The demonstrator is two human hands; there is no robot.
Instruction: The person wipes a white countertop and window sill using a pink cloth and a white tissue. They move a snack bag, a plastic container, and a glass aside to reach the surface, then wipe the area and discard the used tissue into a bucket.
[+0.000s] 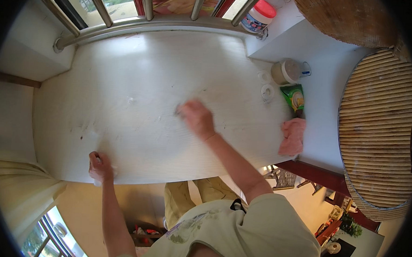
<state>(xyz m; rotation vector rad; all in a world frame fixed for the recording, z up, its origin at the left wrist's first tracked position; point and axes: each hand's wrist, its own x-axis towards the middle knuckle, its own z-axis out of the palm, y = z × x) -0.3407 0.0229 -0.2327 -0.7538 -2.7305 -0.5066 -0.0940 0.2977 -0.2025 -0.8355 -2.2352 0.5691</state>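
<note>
A pale tabletop (149, 139) with several dark specks and smudges lies before me. Over its middle is my right hand (196, 118), blurred, fingers bent; something small and dark shows at the fingertips, too blurred to name. My left hand (101, 167) is at the near left edge of the top, closed around a small white object (97, 183) that pokes out below the fingers. A small whitish mark (131, 100) is on the surface to the left of my right hand.
Along the right side stand a lidded tub (286, 72), a clear cup (305, 69), white rings (267, 92), a green packet (293, 97) and a pink cloth (292, 136). A red-lidded jar (258, 16) stands by the metal window bars (169, 23). A curtain (21, 185) hangs at left.
</note>
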